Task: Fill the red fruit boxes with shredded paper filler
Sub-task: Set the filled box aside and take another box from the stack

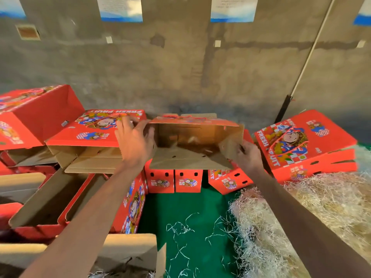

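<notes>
I hold an open red fruit box (192, 141) on its side in mid-air, its brown inside facing me. My left hand (134, 141) grips its left edge and my right hand (246, 155) grips its right flap. A few scraps lie inside it. A big heap of pale shredded paper filler (301, 213) lies at the lower right on the green floor covering (192, 205).
Red fruit boxes are stacked at the left (96, 129), some open with brown flaps (50, 199). Closed boxes stand below the held one (173, 180) and another leans at the right (305, 145). A grey wall (180, 67) stands behind. Loose strands (180, 227) lie on the green covering.
</notes>
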